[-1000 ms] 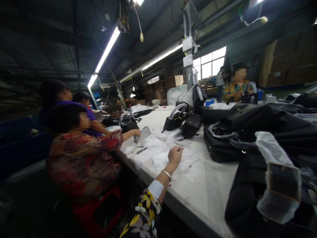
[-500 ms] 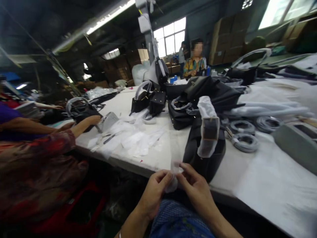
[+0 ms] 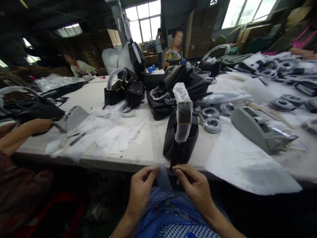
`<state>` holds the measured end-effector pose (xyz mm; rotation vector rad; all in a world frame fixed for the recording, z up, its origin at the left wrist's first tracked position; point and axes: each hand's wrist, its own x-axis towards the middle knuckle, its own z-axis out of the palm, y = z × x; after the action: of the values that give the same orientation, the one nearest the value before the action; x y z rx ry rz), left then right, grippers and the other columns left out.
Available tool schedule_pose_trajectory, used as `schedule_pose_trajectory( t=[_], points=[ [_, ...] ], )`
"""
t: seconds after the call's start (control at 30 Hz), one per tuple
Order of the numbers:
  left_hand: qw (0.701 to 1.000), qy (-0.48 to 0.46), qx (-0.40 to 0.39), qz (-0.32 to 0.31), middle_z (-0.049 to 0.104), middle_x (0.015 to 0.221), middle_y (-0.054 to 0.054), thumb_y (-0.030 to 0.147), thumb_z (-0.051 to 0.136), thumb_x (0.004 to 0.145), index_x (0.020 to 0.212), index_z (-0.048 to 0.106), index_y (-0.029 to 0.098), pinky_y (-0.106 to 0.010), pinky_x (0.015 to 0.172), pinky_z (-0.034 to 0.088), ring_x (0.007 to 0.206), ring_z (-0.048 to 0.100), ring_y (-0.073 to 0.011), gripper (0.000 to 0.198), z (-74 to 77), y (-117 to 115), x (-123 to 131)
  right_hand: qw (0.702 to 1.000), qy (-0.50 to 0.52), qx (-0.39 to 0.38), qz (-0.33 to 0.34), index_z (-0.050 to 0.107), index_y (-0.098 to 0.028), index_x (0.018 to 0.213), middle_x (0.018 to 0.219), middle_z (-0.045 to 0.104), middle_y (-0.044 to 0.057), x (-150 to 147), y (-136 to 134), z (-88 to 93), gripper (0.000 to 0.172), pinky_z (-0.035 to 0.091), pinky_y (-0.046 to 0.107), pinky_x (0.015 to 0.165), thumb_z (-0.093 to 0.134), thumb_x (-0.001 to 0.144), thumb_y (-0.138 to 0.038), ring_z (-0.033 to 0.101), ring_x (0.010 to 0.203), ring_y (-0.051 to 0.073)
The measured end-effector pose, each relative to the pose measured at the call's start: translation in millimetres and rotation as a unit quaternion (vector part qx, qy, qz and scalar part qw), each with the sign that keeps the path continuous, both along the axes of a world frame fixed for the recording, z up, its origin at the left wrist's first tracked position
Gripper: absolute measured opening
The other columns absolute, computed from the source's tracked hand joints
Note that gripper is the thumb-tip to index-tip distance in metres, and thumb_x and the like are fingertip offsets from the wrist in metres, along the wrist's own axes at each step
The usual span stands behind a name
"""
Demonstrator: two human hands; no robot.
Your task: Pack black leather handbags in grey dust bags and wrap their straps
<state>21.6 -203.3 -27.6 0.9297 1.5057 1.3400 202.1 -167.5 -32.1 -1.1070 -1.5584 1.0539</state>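
My left hand [image 3: 141,186] pinches a translucent strip [image 3: 164,179] between thumb and fingers; the strip hangs down over my lap at the table's front edge. Beside it, my right hand [image 3: 195,185] is closed in a pinch near the dark lower tip of a black handbag [image 3: 169,132]. What lies between its fingertips is too small to make out. The bag stands at the table edge just beyond my hands. Its handle, wrapped in white translucent film [image 3: 182,134], rises over the front, with a dark rectangular piece showing through.
Loose white sheets [image 3: 109,134] and a dark thin tool [image 3: 77,139] lie to the left, by a co-worker's hand [image 3: 41,126]. More black bags [image 3: 135,94] stand behind. Coiled grey straps [image 3: 212,125], a grey tape dispenser [image 3: 260,129] and white sheeting [image 3: 247,165] are on the right.
My view has turned right. My hands have moved apart; the strip, earlier gathered between both, now hangs from my left hand, with my right hand separate from it.
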Motion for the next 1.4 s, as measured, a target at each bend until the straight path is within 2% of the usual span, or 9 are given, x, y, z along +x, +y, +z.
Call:
schedule_pose_trajectory(
  t=[0.1, 0.2, 0.33, 0.47, 0.63, 0.83, 1.17, 1.4],
  points=[
    [1.000, -0.007, -0.016, -0.025, 0.077, 0.083, -0.005, 0.048, 0.077, 0.076, 0.085, 0.078, 0.019, -0.028, 0.073, 0.055, 0.079, 0.070, -0.0216, 0.031, -8.3, 0.1, -1.3, 0.994, -0.072, 0.041, -0.076, 0.073, -0.022, 0.100, 0.085, 0.072, 0.003, 15.2, 7.0, -0.6, 0.019, 0.054, 0.026, 0.066, 0.061, 0.094, -0.035, 0.066, 0.064, 0.014],
    [0.998, 0.015, -0.023, -0.056, 0.076, 0.076, -0.003, 0.048, 0.078, 0.076, 0.078, 0.077, 0.018, -0.025, 0.066, 0.053, 0.071, 0.068, -0.0193, 0.030, -12.5, -0.1, -2.2, 0.987, -0.127, 0.081, -0.063, 0.073, -0.021, 0.100, 0.094, 0.074, 0.005, 15.0, 18.6, 0.4, 0.019, 0.055, 0.030, 0.077, 0.064, 0.091, -0.035, 0.070, 0.082, 0.020],
    [0.996, 0.067, -0.020, -0.052, 0.074, 0.070, -0.002, 0.046, 0.079, 0.073, 0.071, 0.074, 0.018, -0.025, 0.063, 0.051, 0.066, 0.066, -0.0177, 0.028, -14.1, -1.8, -4.9, 0.982, -0.152, 0.107, -0.046, 0.073, -0.020, 0.087, 0.086, 0.073, 0.006, 3.7, 27.6, 3.0, 0.018, 0.055, 0.031, 0.072, 0.066, 0.090, -0.037, 0.068, 0.074, 0.019],
    [0.994, 0.085, -0.040, -0.053, 0.074, 0.072, -0.004, 0.042, 0.080, 0.071, 0.070, 0.073, 0.019, -0.027, 0.066, 0.053, 0.069, 0.068, -0.0202, 0.024, -18.5, -7.0, -11.1, 0.985, -0.133, 0.096, -0.048, 0.070, -0.020, 0.080, 0.078, 0.072, 0.004, -0.9, 24.7, 3.8, 0.022, 0.053, 0.029, 0.068, 0.065, 0.090, -0.039, 0.066, 0.069, 0.017],
    [0.992, 0.080, -0.072, -0.064, 0.075, 0.076, -0.005, 0.041, 0.079, 0.071, 0.073, 0.075, 0.019, -0.029, 0.070, 0.053, 0.074, 0.069, -0.0220, 0.022, -26.9, -12.0, -16.5, 0.996, -0.068, 0.044, -0.039, 0.066, -0.020, 0.075, 0.069, 0.067, 0.000, -3.4, 14.7, 1.5, 0.026, 0.050, 0.026, 0.062, 0.066, 0.091, -0.040, 0.065, 0.063, 0.015],
    [0.989, 0.066, -0.094, -0.089, 0.077, 0.079, -0.006, 0.039, 0.077, 0.071, 0.077, 0.078, 0.020, -0.030, 0.072, 0.053, 0.078, 0.070, -0.0238, 0.021, -31.5, -10.9, -15.0, 0.998, -0.043, 0.032, -0.030, 0.063, -0.020, 0.071, 0.068, 0.065, 0.000, -9.7, 11.8, 2.1, 0.027, 0.048, 0.025, 0.059, 0.067, 0.090, -0.037, 0.064, 0.062, 0.015],
    [0.986, 0.050, -0.113, -0.111, 0.077, 0.079, -0.006, 0.035, 0.079, 0.068, 0.078, 0.079, 0.020, -0.030, 0.072, 0.052, 0.078, 0.070, -0.0240, 0.018, -28.5, -9.1, -12.7, 0.998, -0.039, 0.042, -0.022, 0.062, -0.020, 0.068, 0.068, 0.063, -0.001, -13.5, 14.6, 4.6, 0.027, 0.047, 0.025, 0.063, 0.067, 0.091, -0.032, 0.061, 0.063, 0.012],
    [0.986, 0.020, -0.109, -0.128, 0.078, 0.082, -0.006, 0.035, 0.078, 0.073, 0.080, 0.079, 0.018, -0.029, 0.074, 0.052, 0.078, 0.070, -0.0224, 0.019, -25.4, -7.1, -13.8, 0.998, -0.039, 0.041, -0.005, 0.065, -0.019, 0.068, 0.069, 0.062, -0.001, -10.9, 17.7, 0.2, 0.026, 0.046, 0.025, 0.063, 0.067, 0.091, -0.032, 0.060, 0.063, 0.013]
  ],
)
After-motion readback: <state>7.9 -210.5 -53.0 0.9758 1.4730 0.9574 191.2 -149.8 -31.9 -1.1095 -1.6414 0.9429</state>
